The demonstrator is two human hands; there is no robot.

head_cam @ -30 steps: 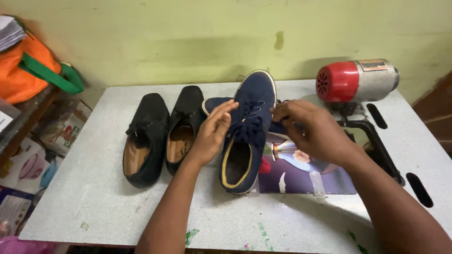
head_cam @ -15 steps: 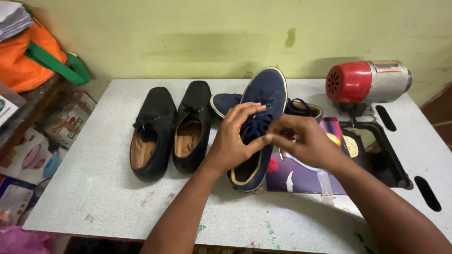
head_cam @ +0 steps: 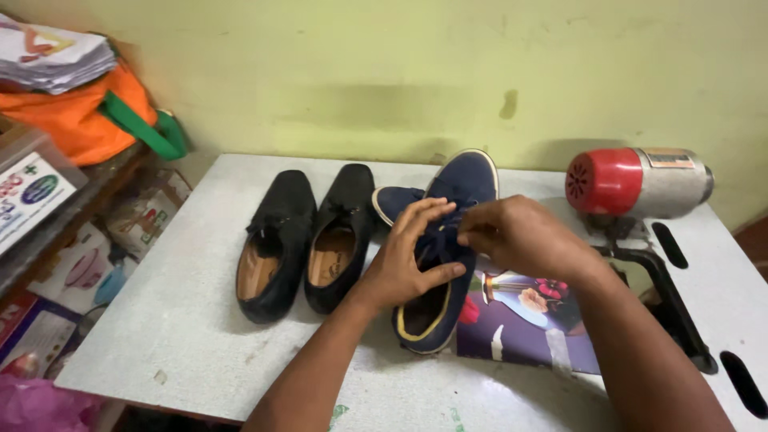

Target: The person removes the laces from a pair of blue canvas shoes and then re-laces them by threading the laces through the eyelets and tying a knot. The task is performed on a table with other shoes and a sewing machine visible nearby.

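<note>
A navy blue sneaker (head_cam: 462,186) with a pale sole edge lies toe-away on the white table (head_cam: 192,312). My left hand (head_cam: 410,256) rests on its middle, thumb pressed against the side and fingers spread over the laces. My right hand (head_cam: 524,238) pinches the dark laces at the tongue. A second blue sneaker (head_cam: 392,200) lies behind it, mostly hidden. To the left stand two black leather shoes (head_cam: 276,244) (head_cam: 340,236) side by side, their tan insoles showing.
A red and silver motor (head_cam: 636,182) on a black stand (head_cam: 668,296) sits at the right. A purple printed sheet (head_cam: 520,320) lies under the sneaker. Slots (head_cam: 740,382) cut the tabletop at the right. An orange bag (head_cam: 76,120), papers and boxes crowd shelves at the left.
Both hands have drawn closer together over the blue sneaker's laces. The view has shifted slightly, so the shoes sit a little further right and lower.
</note>
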